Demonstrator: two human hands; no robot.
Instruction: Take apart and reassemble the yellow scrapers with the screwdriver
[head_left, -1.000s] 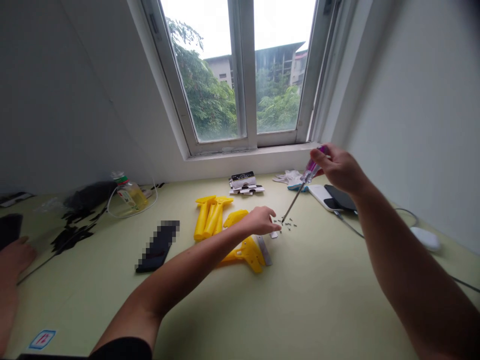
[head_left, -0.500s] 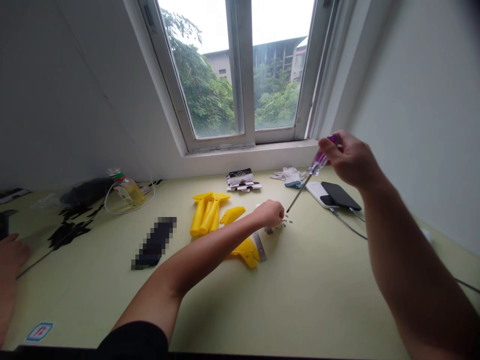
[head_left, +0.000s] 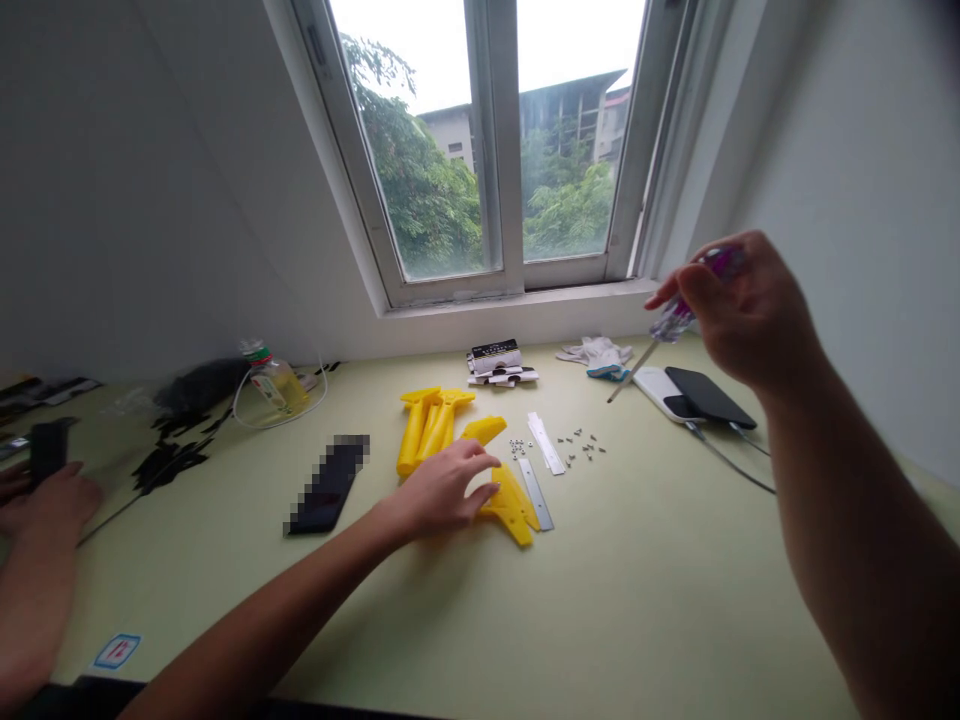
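Observation:
My right hand (head_left: 757,310) grips the purple, clear-handled screwdriver (head_left: 673,320) above the table's right side, its tip pointing down and left. My left hand (head_left: 450,487) is at the near yellow plastic scraper head (head_left: 514,510), thumb and fingers apart with nothing visible between them; whether it touches the plastic I cannot tell. A metal blade (head_left: 537,495) lies along that piece, and a whitish strip (head_left: 545,443) lies behind. Small nuts (head_left: 517,448) and several screws (head_left: 589,452) are scattered around the strip. Another yellow piece (head_left: 484,430) and yellow scraper handles (head_left: 429,430) lie beyond my left hand.
A black phone (head_left: 330,495) lies left of my forearm. Black-and-white packaging (head_left: 496,360), gloves (head_left: 596,352) and a white device (head_left: 660,390) with a dark phone (head_left: 709,398) and cables line the back. A bottle (head_left: 277,388) stands left, near another person's hand (head_left: 56,500).
My left hand has moved left and nearer, from beside the screws to the yellow pieces, its fingers now spread. The screwdriver in my right hand has lifted away to the right.

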